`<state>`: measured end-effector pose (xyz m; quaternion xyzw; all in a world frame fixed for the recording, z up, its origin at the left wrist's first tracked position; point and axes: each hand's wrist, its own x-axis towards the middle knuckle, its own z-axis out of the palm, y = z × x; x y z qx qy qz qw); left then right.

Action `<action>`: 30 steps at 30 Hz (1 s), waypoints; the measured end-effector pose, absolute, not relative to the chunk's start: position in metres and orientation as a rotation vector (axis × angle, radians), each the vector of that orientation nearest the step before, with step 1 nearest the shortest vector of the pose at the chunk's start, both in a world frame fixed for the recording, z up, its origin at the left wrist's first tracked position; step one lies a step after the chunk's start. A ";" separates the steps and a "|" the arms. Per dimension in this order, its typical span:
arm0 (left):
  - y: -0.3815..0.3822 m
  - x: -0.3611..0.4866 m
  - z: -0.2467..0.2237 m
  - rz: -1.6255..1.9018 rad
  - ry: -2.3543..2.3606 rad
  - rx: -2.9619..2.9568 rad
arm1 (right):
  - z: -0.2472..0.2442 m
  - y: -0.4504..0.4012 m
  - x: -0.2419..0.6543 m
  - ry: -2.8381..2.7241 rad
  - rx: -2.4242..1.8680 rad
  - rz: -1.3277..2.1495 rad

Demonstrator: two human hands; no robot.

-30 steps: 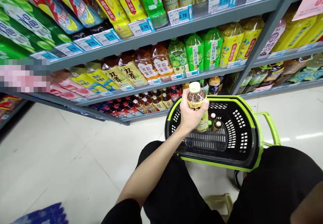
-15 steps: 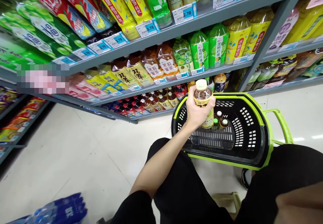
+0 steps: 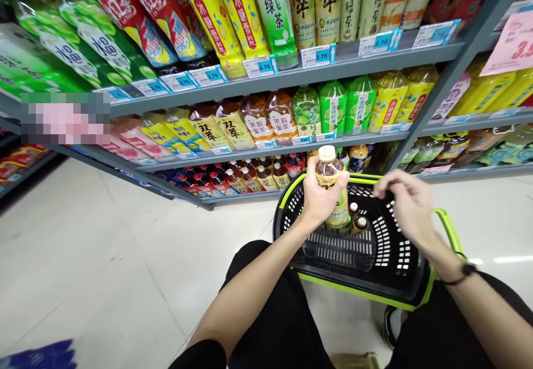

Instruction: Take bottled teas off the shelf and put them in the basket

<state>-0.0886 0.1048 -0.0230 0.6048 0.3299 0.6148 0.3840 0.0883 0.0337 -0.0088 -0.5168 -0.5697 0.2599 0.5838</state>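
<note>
A bottle of tea [image 3: 335, 202] with a cream cap and a yellow label stands upright over the basket, gripped round its upper part by my left hand [image 3: 320, 194]. Whether its base touches the basket floor I cannot tell. Above the right part of the black and lime-green basket [image 3: 328, 269] hangs my right hand [image 3: 406, 208]. Its fingers are loosely bent, slightly blurred and hold nothing visible. Smaller bottles [image 3: 360, 225] with white caps stand inside the basket, just right of the tea bottle and partly hidden by it.
Grey shelves [image 3: 266, 89] full of drink bottles run across the front, with price tags [image 3: 318, 56] on their edges. A pink price sign [image 3: 510, 44] hangs at the right. My knees flank the basket. A blue-wrapped pack [image 3: 41, 355] lies on the floor at lower left.
My right hand has come in from the lower right to above the basket. My left hand still grips the tea bottle. The whole view has shifted slightly.
</note>
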 end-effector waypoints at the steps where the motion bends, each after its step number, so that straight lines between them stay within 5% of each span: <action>1: 0.105 -0.089 -0.023 1.562 0.856 1.532 | -0.021 0.039 0.085 -1.285 -1.214 0.662; 6: 0.108 -0.090 -0.020 1.550 0.852 1.342 | -0.087 0.049 0.045 -0.985 -1.250 1.326; 11: 0.111 -0.087 -0.014 1.538 0.875 1.221 | -0.087 0.044 0.026 -0.712 -1.213 1.674; 30: 0.117 -0.100 -0.016 1.347 0.507 1.323 | -0.063 0.025 0.041 -0.644 -1.078 1.723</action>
